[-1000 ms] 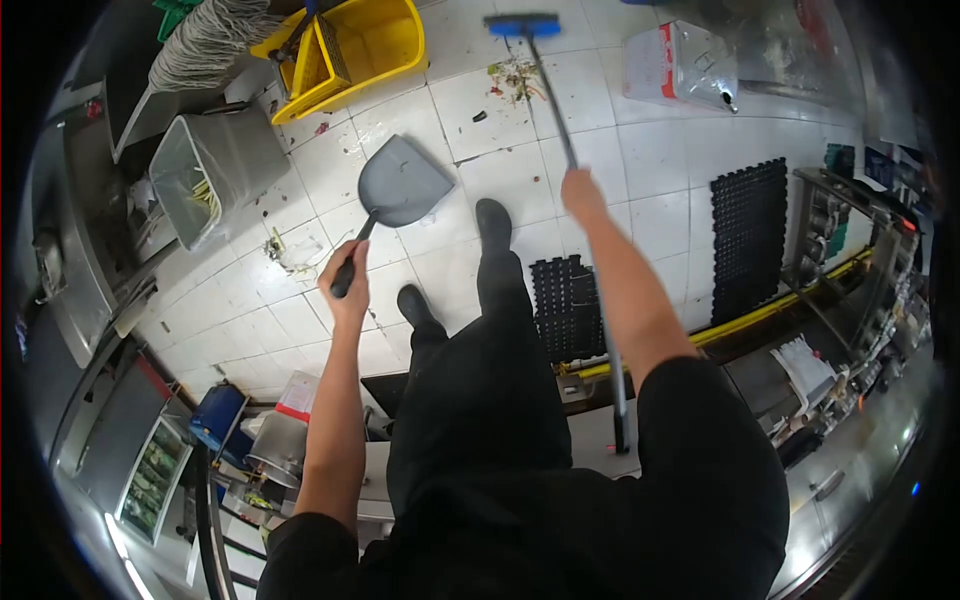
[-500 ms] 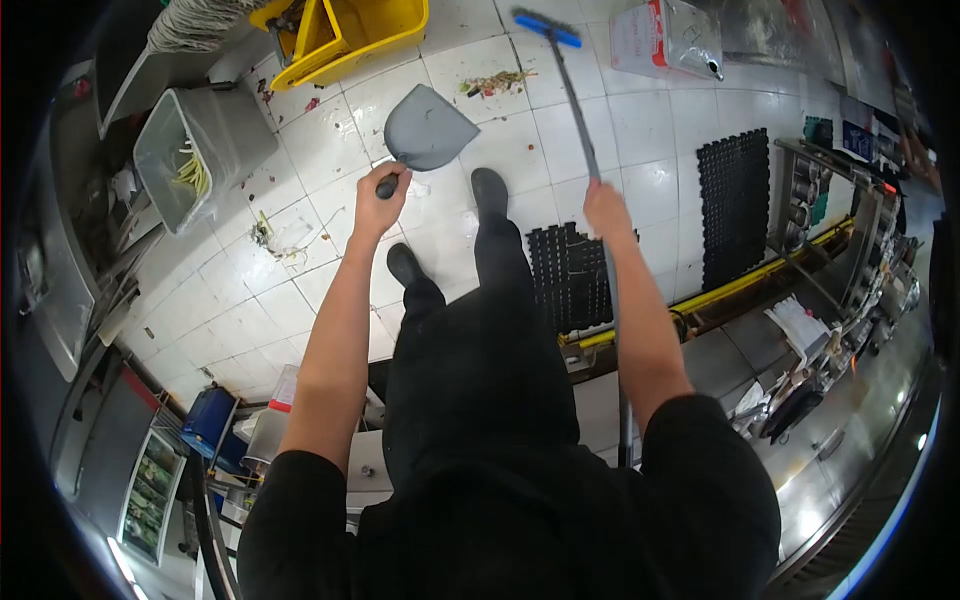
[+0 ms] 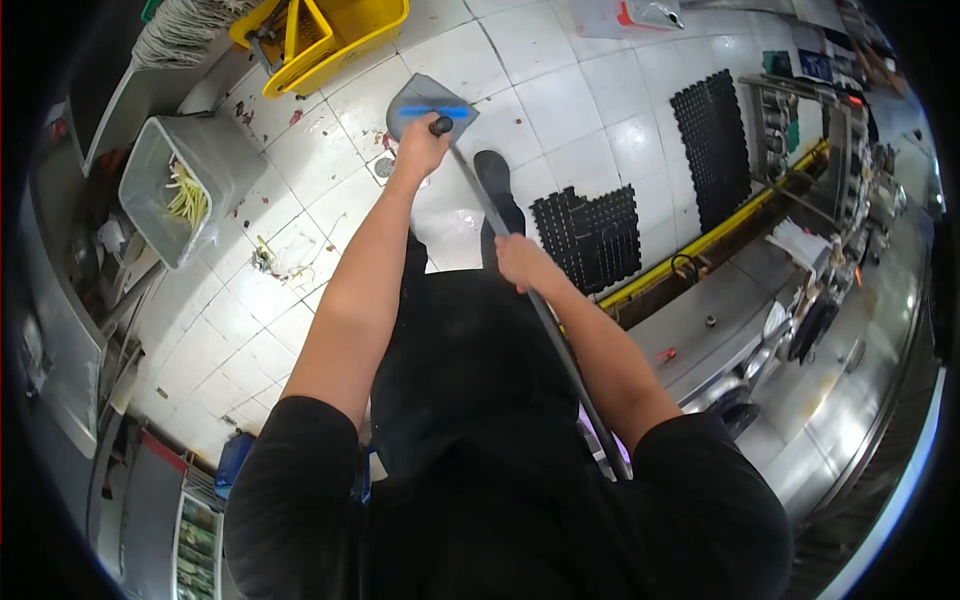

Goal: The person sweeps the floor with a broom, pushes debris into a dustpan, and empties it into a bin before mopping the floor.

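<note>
My left hand [image 3: 423,150] is wrapped round the dark handle of a grey dustpan [image 3: 408,97], which lies on the white tiled floor ahead of my feet. My right hand [image 3: 524,264] grips the grey pole of a broom [image 3: 477,188] with a blue head. That blue head [image 3: 434,111] is at the dustpan, overlapping its pan. Whether any scraps lie in the pan is hidden by the broom head and my hand. Small scraps [image 3: 388,150] show on the floor just beside my left hand.
A grey bin [image 3: 215,150] with pale green stalks stands at left. Beyond it are a yellow mop bucket [image 3: 345,40] and a mop head [image 3: 185,30]. Scraps and clear plastic [image 3: 285,258] litter the floor. Black mats [image 3: 590,235] and a yellow-edged channel [image 3: 680,262] lie right.
The broom head has come left and nearer, from the far floor to the dustpan. The pile of scraps that lay right of the pan no longer shows there. My right hand moved left and nearer.
</note>
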`<state>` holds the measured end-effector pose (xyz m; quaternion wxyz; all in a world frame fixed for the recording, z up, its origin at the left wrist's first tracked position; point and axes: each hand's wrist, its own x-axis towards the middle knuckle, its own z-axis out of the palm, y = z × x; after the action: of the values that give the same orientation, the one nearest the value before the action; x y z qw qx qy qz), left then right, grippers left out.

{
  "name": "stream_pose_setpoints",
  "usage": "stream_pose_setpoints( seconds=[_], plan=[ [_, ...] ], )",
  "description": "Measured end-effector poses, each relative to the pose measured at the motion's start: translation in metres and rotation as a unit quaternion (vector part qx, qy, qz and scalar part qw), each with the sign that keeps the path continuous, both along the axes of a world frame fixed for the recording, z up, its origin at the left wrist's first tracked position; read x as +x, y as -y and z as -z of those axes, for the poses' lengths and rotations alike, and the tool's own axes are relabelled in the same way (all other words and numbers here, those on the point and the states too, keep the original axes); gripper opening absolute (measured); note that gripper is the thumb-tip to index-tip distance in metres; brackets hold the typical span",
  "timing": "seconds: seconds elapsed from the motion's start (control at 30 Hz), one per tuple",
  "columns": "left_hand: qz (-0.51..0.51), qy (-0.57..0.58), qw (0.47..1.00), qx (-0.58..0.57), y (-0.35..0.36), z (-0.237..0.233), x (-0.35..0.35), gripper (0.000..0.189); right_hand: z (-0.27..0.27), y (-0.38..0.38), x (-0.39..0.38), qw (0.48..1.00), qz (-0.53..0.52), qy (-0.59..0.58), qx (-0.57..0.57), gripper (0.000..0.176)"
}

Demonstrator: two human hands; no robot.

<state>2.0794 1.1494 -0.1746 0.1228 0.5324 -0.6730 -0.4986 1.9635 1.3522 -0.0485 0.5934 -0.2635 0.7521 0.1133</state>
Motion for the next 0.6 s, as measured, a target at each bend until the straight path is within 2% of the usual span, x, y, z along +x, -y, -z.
stream_pose_setpoints(
  seconds=[0.07,0.1,0.17,0.2,0.23,0.27,0.3,0.33,0.37,0.4,0.47,0.5,0.53,0.6],
  plan=[
    [0.021,0.003,1.0,0.006,0.004,-0.006,0.015,0.027,-0.042,-0.011,0.022,0.998,0.049,-0.006,-0.032,0.054],
    [0.021,-0.002,1.0,0.002,0.002,-0.011,0.025,0.026,-0.041,-0.016,0.021,0.998,0.053,-0.01,-0.033,0.054],
    [0.035,-0.005,0.999,0.006,-0.011,-0.022,0.048,0.025,-0.037,-0.043,0.016,0.988,0.107,-0.041,-0.107,0.053],
    [0.053,-0.009,0.999,0.003,-0.015,-0.027,0.059,0.023,-0.039,-0.043,0.003,0.988,0.059,-0.081,-0.114,0.053],
    [0.068,-0.014,0.998,-0.001,-0.014,-0.028,0.066,0.021,-0.032,-0.044,-0.012,0.989,0.083,-0.092,-0.083,0.053],
    [0.075,-0.015,0.997,-0.001,-0.013,-0.022,0.072,0.021,0.015,-0.078,-0.041,0.97,-0.055,-0.118,-0.205,0.05],
    [0.093,-0.03,0.995,0.002,-0.015,-0.012,0.08,0.019,0.007,-0.057,-0.053,0.989,0.067,-0.12,-0.058,0.048],
    [0.109,-0.044,0.993,0.007,-0.019,-0.005,0.086,0.017,0.022,-0.061,-0.074,0.991,-0.022,-0.101,-0.087,0.048],
    [0.111,-0.042,0.993,0.012,-0.021,-0.001,0.089,0.017,0.02,-0.048,-0.08,0.988,0.061,-0.136,-0.044,0.045],
    [0.122,-0.046,0.991,0.02,-0.022,0.001,0.091,0.016,0.032,-0.043,-0.088,0.985,0.097,-0.138,-0.045,0.06],
    [0.137,-0.049,0.989,0.028,-0.02,0.005,0.093,0.016,0.047,-0.055,-0.081,0.982,0.14,-0.102,-0.07,0.06],
    [0.139,-0.049,0.989,0.027,-0.019,0.004,0.091,0.015,0.1,-0.097,-0.072,0.969,0.06,-0.059,-0.234,0.06],
    [0.144,-0.049,0.988,0.03,-0.022,0.001,0.09,0.015,0.148,-0.143,-0.06,0.922,-0.02,-0.016,-0.387,0.059],
    [0.151,-0.03,0.987,0.055,-0.024,-0.004,0.08,0.015,0.109,-0.113,0.026,0.943,-0.042,0.0,-0.329,0.043]
  ],
)
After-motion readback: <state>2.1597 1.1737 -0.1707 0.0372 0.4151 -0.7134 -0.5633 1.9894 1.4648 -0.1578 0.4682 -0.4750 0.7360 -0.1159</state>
